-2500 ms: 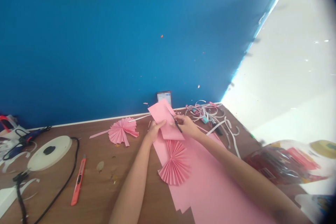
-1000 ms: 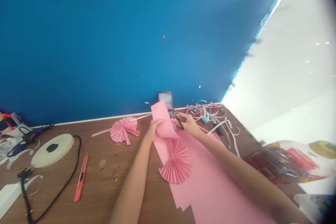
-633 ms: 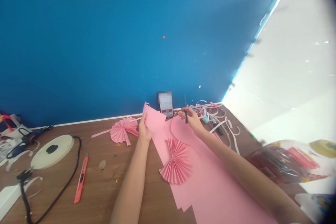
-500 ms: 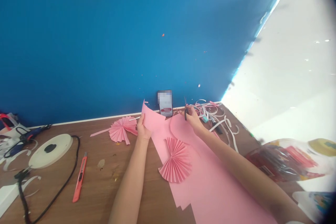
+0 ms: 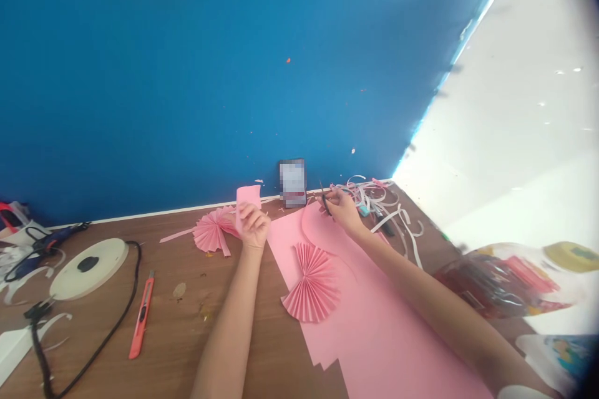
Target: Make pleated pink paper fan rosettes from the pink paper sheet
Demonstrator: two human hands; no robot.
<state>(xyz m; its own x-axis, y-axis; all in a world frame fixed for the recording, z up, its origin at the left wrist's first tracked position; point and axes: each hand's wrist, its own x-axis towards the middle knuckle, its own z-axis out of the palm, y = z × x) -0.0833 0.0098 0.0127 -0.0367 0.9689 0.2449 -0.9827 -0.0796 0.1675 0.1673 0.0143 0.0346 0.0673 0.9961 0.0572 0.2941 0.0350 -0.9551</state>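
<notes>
My left hand (image 5: 255, 224) is closed on a piece of pink paper (image 5: 248, 196), which stands up above my fingers, apart from the large sheet. My right hand (image 5: 342, 209) grips a pair of scissors (image 5: 324, 202) with dark handles, blades pointing up toward the wall. Beneath my right forearm lies a large pink paper sheet (image 5: 374, 324) with a stepped cut at its near left edge. On it rests a pleated pink paper fan (image 5: 312, 287). Another pleated fan (image 5: 210, 230) lies just left of my left hand, partly hidden by it.
A phone (image 5: 292, 184) leans on the blue wall. Paper strips (image 5: 374, 196) are heaped at the back right, near a plastic bag (image 5: 510, 280). To the left lie a red box cutter (image 5: 142, 318), a round pale disc (image 5: 91, 268) and a black cable (image 5: 112, 333).
My left hand has turned and drawn the pink piece left, away from the large sheet. More of the phone shows. My right hand with the scissors has shifted slightly left.
</notes>
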